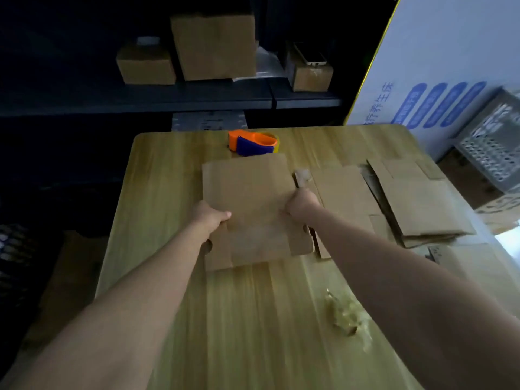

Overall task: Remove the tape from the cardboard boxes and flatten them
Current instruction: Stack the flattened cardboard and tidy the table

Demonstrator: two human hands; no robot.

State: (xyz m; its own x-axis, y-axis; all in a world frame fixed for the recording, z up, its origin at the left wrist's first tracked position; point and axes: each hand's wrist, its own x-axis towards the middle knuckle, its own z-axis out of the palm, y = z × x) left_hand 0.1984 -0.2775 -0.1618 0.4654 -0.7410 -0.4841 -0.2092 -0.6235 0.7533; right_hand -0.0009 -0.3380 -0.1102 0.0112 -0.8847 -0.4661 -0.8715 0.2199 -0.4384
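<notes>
Fingers of the left hand (210,218) curl round the left edge of a flat cardboard box (247,192), the thumb lying on top and the rest hidden underneath. The box sits in the middle of a wooden table (168,192), held between both hands. Whether it rests on the wood or is lifted just clear of it cannot be told. Its flaps are folded level, and the near ones point toward the person. Beyond its far edge, near the back of the table, lies an orange and blue tape dispenser (253,143). The right hand (302,205) is closed into a fist on the box's right edge, gripping it, knuckles up. Just past that hand a small clear scrap of tape (302,177) shows beside the cardboard. Nearer the person, a crumpled wad of tape (342,313) lies on the wood below the right forearm. To the right, a stack of flattened boxes (408,198) covers the table's right side, overlapping one another. Behind the table, a dark shelf (225,94) carries three closed boxes.
</notes>
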